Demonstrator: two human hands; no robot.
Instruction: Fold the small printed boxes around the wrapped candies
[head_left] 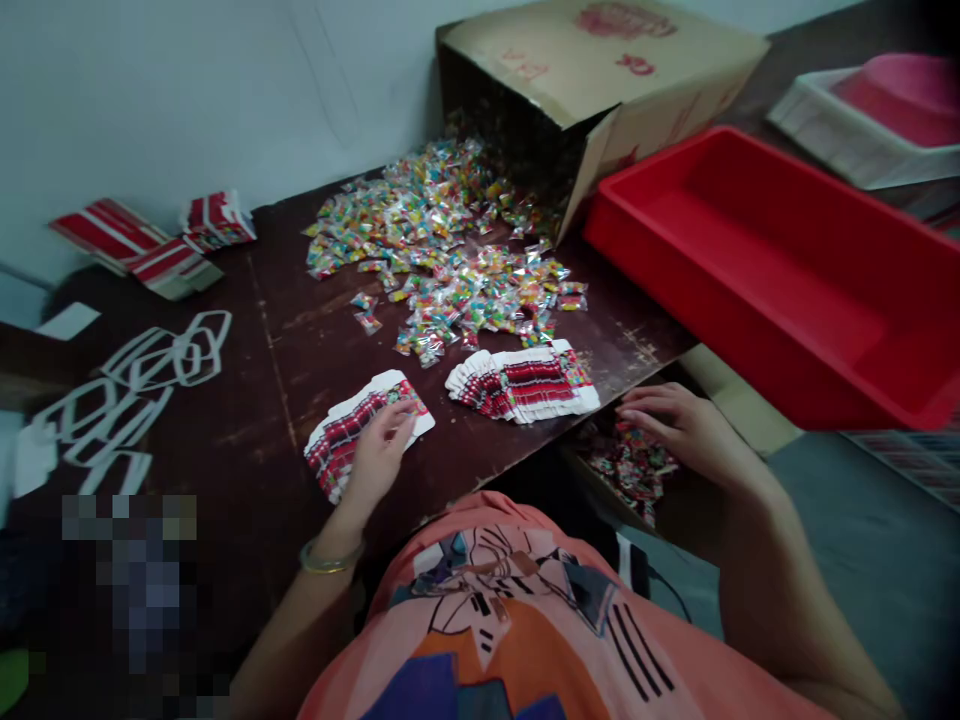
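Note:
My left hand (381, 450) rests on a fanned stack of flat red-and-white printed cartons (341, 435) near the table's front edge, fingers curled on the top one. A second fanned stack of the same cartons (529, 382) lies just to the right. My right hand (679, 425) hovers with fingers stretched out, below the table edge, over a box of small wrapped candies (634, 470). It holds nothing that I can see. A large heap of colourful wrapped candies (442, 240) spreads over the dark wooden table (255, 420) behind the stacks.
A tipped cardboard box (592, 70) lies open at the back, spilling the candies. A red plastic tray (780, 270) stands at the right. More red-and-white cartons (161, 240) and white cut-out scraps (142, 385) lie at the left. A white tray with a pink thing (877, 110) sits far right.

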